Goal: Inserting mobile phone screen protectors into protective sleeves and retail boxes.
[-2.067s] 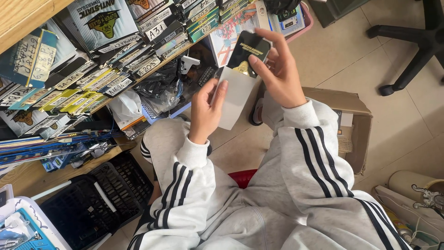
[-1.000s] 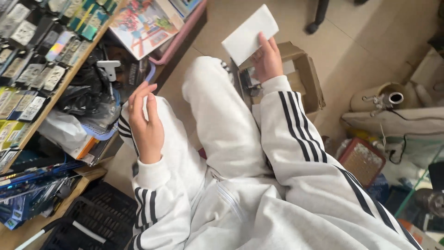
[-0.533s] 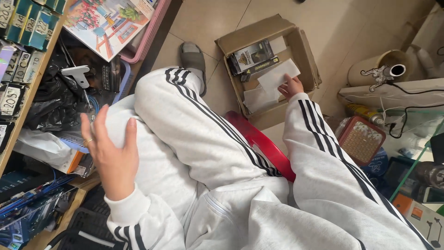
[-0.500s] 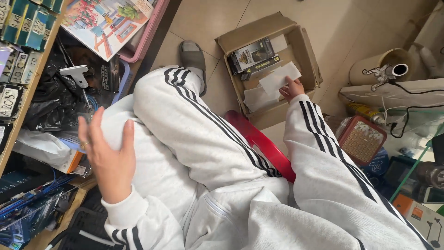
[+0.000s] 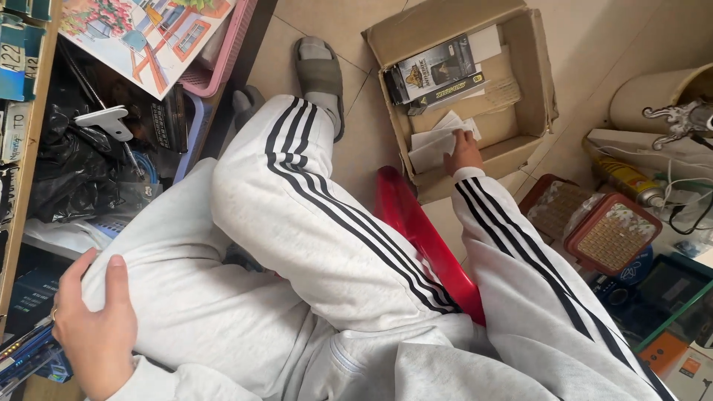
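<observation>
— Right hand [image 5: 463, 154]?
— Down inside the cardboard box [image 5: 536, 82] on the floor, fingertips resting on the white papers [image 5: 438, 142] at the near end. Grip loose and flat, fingers spread over the top sheet, not curled round it. Whether pinching an edge: cannot tell, since the fingertips are partly hidden by the hand's own back.
— And the left hand [image 5: 93, 330]?
— Low at the left, lying on the grey trouser leg [image 5: 186, 282]. Grip open, thumb up and apart from the fingers, holding nothing. Part of the palm cut off by the bottom edge.
— Anything else in the box?
— Two dark flat packages [image 5: 438, 74] at the far end, beside another pale sheet. Apart from the hand.
— Around the legs?
— Red plastic stool [image 5: 420, 238] beneath, mostly covered by the trousers. Grey slipper [image 5: 321, 74] on the tiled floor just left of the box. Shelf [image 5: 22, 186] at the left with black bags [image 5: 67, 171] and a colourful picture sheet [image 5: 148, 37] over a pink basket [image 5: 223, 59]; much of it in shadow and hard to make out.
— Right side?
— Brown mesh-lidded boxes [image 5: 609, 234], cables and a pale cylinder, cropped by the frame edge.
</observation>
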